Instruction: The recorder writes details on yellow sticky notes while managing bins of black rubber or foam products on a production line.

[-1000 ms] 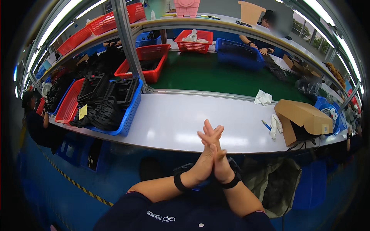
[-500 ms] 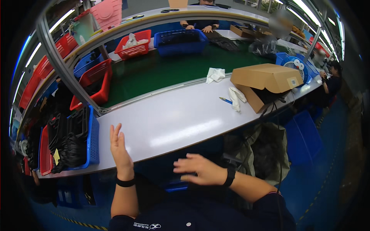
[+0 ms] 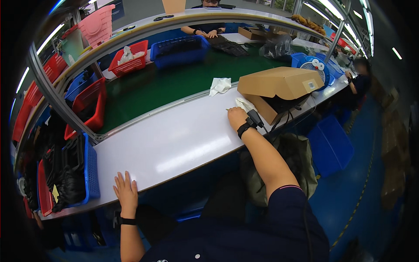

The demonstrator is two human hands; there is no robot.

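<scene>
Right hand has just reached the pen, left of the box; pen mostly covered now, so work centres there. Its fingers curl; pinching or not, can't tell. Left hand spread, at desk edge well left of box. Green belt behind box; blue bin on floor, low right of box.

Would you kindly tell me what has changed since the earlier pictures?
The left hand and right hand, pressed together at first, have parted: the left to the near edge of the table, the right forward to the pen, its grip unclear. The cardboard box stayed.
</scene>
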